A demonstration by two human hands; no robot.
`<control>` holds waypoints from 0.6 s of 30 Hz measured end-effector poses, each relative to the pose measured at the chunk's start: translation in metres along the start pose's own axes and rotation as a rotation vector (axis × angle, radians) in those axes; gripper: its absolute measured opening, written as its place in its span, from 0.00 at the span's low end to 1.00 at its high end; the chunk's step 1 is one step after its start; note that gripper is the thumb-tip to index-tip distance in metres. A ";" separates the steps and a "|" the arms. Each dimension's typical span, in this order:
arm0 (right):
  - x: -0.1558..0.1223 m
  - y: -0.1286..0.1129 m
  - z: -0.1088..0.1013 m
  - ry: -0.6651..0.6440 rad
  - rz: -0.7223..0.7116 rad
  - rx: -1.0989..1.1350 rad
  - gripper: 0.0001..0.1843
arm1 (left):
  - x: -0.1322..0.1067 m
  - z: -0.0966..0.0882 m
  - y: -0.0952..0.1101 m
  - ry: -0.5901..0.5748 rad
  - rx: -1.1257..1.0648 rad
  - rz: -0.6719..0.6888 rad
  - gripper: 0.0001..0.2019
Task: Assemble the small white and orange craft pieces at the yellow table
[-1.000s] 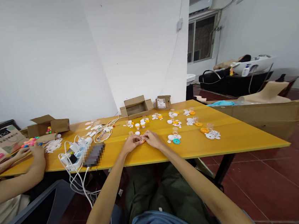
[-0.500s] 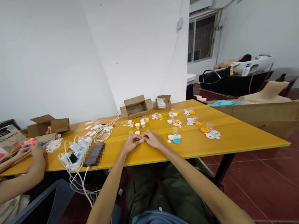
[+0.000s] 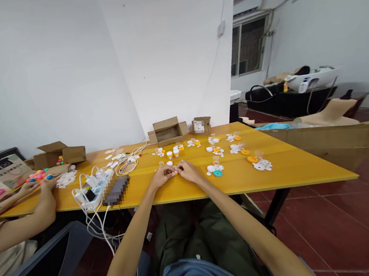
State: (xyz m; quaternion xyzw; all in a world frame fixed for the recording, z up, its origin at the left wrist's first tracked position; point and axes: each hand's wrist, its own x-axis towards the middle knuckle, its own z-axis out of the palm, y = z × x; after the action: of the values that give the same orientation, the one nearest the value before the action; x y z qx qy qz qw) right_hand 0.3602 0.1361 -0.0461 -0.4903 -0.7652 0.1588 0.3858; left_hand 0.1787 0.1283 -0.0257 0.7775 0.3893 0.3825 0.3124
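Observation:
My left hand (image 3: 162, 175) and my right hand (image 3: 187, 171) meet over the table, fingers pinched together around a small white-and-orange plastic piece (image 3: 175, 172). Its shape is mostly hidden by the fingertips. Just beyond the hands lie a white round part (image 3: 169, 163) and a clear cup (image 3: 161, 163). Farther back stand two white-and-orange pieces (image 3: 173, 154) side by side. To the right of my right hand is a cluster of white discs (image 3: 211, 169) with a teal ring (image 3: 217, 173).
More clusters of white discs (image 3: 262, 165) and orange rings (image 3: 245, 152) spread to the right. A power strip (image 3: 93, 193) with cables and a pixelated dark device (image 3: 115, 190) lie left. Open cardboard boxes (image 3: 168, 133) stand behind. A co-worker's hands (image 3: 46, 184) handle colourful balls at far left.
My hands stay almost in place around the small piece. At far left, the co-worker's nearer hand has shifted slightly at the colourful balls.

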 end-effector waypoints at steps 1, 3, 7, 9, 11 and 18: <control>0.000 -0.001 0.000 -0.002 0.001 0.001 0.09 | 0.000 0.000 0.000 -0.002 -0.004 0.001 0.05; -0.001 -0.002 -0.001 -0.003 -0.001 0.005 0.08 | 0.000 0.000 -0.001 -0.005 -0.011 0.001 0.06; -0.002 -0.005 -0.003 -0.009 -0.004 0.008 0.07 | 0.000 0.000 -0.005 -0.015 -0.017 0.001 0.07; -0.003 -0.007 -0.004 -0.014 -0.007 0.009 0.07 | 0.000 0.000 -0.006 -0.017 -0.015 0.005 0.07; -0.003 -0.008 -0.005 -0.016 -0.009 0.008 0.07 | 0.001 0.000 -0.007 -0.014 -0.012 0.011 0.07; -0.004 -0.007 -0.004 0.004 -0.030 -0.005 0.09 | 0.002 0.000 -0.009 -0.030 -0.010 0.014 0.07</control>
State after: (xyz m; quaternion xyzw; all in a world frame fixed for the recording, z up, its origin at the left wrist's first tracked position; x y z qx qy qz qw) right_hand 0.3601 0.1292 -0.0405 -0.4799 -0.7723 0.1502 0.3883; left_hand 0.1764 0.1342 -0.0324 0.7842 0.3773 0.3749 0.3196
